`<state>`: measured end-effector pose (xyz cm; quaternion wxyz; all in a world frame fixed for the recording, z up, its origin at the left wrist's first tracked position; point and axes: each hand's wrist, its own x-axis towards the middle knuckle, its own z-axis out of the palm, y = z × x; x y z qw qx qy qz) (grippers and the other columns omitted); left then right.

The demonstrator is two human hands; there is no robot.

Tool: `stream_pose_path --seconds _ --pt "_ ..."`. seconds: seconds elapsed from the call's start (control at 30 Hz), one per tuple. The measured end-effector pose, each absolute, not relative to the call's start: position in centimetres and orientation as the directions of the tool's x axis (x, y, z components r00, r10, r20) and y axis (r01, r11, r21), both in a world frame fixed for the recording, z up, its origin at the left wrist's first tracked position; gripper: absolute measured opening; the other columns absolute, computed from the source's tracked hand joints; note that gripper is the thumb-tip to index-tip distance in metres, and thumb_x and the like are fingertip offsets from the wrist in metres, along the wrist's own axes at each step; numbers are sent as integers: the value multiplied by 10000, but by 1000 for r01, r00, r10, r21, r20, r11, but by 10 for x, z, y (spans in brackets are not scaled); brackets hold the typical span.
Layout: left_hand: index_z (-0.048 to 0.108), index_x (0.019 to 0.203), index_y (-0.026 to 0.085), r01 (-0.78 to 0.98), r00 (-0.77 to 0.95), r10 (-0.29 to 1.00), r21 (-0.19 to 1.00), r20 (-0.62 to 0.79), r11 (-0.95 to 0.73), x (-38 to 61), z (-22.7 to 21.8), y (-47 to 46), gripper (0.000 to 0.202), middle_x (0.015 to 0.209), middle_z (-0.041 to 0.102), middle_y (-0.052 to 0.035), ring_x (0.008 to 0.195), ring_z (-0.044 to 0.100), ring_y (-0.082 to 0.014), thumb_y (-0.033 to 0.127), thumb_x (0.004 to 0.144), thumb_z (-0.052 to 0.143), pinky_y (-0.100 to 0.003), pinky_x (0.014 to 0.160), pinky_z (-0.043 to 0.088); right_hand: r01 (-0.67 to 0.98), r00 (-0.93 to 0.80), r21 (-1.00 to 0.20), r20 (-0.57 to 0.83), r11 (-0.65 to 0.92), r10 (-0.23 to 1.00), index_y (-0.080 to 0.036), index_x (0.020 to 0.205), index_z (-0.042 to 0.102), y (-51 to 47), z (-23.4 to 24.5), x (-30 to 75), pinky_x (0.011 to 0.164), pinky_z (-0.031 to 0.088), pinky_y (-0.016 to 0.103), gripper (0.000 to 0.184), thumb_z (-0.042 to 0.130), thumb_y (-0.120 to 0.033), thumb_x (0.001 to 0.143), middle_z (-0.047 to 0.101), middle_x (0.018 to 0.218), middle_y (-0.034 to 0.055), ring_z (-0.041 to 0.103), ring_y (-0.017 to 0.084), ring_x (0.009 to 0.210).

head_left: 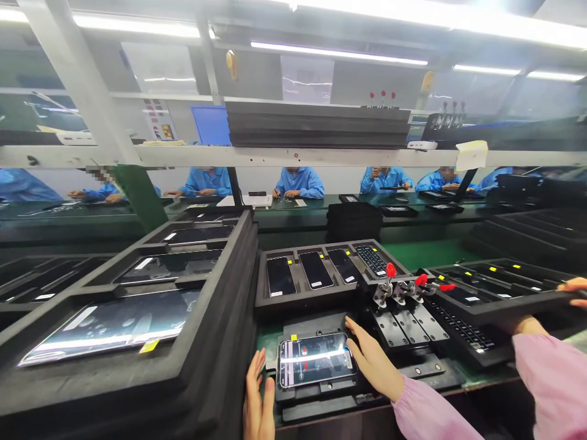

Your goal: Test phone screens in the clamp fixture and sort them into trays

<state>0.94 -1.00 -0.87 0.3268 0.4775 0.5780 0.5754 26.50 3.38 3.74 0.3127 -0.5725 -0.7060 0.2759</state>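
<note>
Left fingers [254, 377] and right fingers [360, 337] loosely spread, gripping nothing; phone [317, 360] between them could shift if nudged.

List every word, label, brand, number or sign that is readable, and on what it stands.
No text can be read.
Lit phone: marks too small.
White labels on the other phones: too small.
Wall poster: blurred.
Pale note on the shelf: nothing legible.

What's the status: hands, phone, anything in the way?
Left fingers open beside phone. Right fingers at its right end. Phone face-up on black fixture. Red-handled clamps close by, right.
</note>
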Motion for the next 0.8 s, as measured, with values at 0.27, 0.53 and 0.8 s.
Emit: stream_pose_path --seconds 0.27,0.53,0.8 --pt "316 1304 217 188 -378 902 971 210 -147 10 -18 -6 550 1317 446 -99 1210 417 -265 533 855 345 -451 1023 317 692 -201 -690 97 212 975 -369 1340 291 40 27 261 1004 317 348 557 401 -233 811 419 1180 17 428 144 1074" --pt "317 1302 214 175 -375 906 975 195 -137 9 -18 -7 562 1326 431 -104 1227 397 -266 548 851 350 -456 1036 298 718 -207 -659 105 224 973 -417 1332 268 39 20 263 1000 316 356 516 374 -274 848 381 1208 6 411 145 1080" --pt "328 1292 228 168 -363 911 975 198 -145 9 -14 -9 526 1329 420 -95 1232 381 -266 527 860 349 -480 1036 279 730 -231 -634 122 255 965 -428 1327 271 40 24 262 987 335 351 520 383 -269 845 381 1206 12 428 143 1066"
